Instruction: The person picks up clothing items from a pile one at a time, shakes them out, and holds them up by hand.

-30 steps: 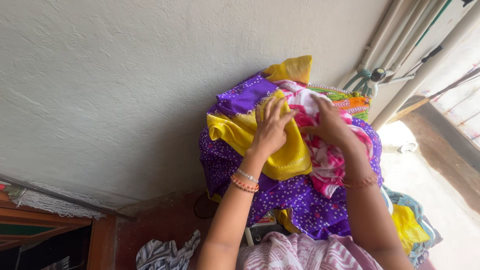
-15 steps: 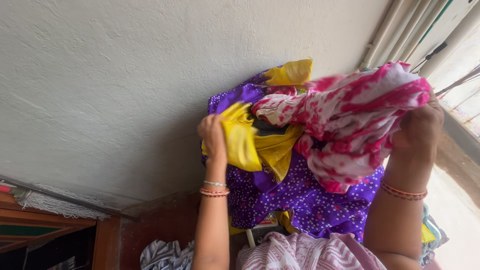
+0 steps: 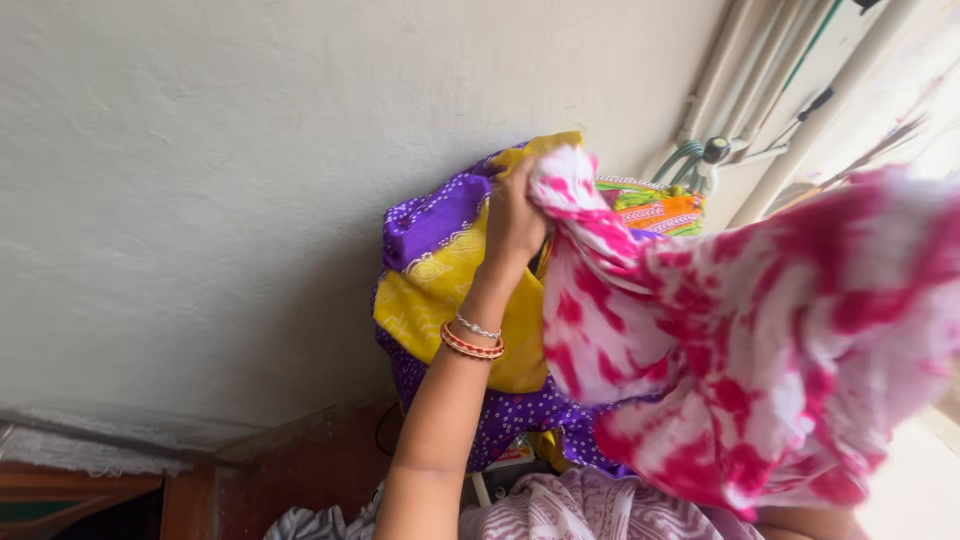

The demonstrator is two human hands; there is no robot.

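Nearest the camera, at the bottom edge, there's a strip of pink-and-white patterned clothing on the person. To its left lies a bit of striped grey cloth, and a dark wooden ledge runs along the lower left corner.

Just beyond that, the pink-and-white tie-dye cloth fills the whole right side, lifted up and spread wide, blurred at its right end. It hangs in front of the pile and covers most of the right half of the view. The right hand is hidden behind this cloth, so I cannot tell what its fingers are doing.

Up the middle comes the left arm, bangles on the wrist. The left hand is at the top left corner of the tie-dye cloth, fingers curled and pressed together on its edge, pinching that corner right against the pile.

Behind the hand sits the heap of clothes: a yellow cloth draped across the front, touching the wrist, with purple dotted fabric above and below it. Farther right, an orange and green patterned piece peeks over the tie-dye cloth.

Farthest back is the rough white wall. At the far right, white pipes run up it, with a green hose coiled beside a tap.
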